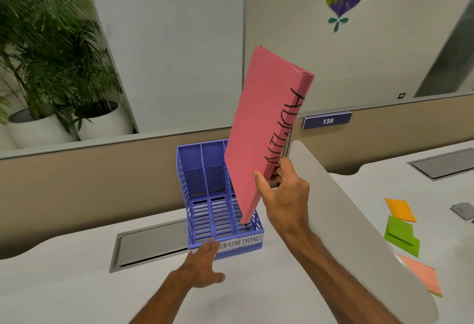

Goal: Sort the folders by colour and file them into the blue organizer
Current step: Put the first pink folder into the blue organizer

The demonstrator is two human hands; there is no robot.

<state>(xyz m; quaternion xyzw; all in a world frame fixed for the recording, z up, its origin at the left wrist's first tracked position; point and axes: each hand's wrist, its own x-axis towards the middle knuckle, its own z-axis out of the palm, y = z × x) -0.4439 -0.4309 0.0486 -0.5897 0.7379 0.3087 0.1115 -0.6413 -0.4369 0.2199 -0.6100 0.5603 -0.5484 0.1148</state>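
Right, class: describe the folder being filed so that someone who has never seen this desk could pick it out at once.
Find the blue organizer standing on the white desk against the beige partition. Tilted above it, its lower corner dipping into the rightmost slot, is the pink folder, held by the right hand. Unlike the orange, green and peach sheets lying flat at right, it has ADMIN handwritten on its spine.

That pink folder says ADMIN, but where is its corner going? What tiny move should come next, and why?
Probably shift the pink folder one slot leftward before lowering it. The right hand holds it tilted, its bottom corner over the blue organizer's rightmost slot, which carries the FINANCE label. The ADMIN label sits just left, beside the left hand steadying the front.
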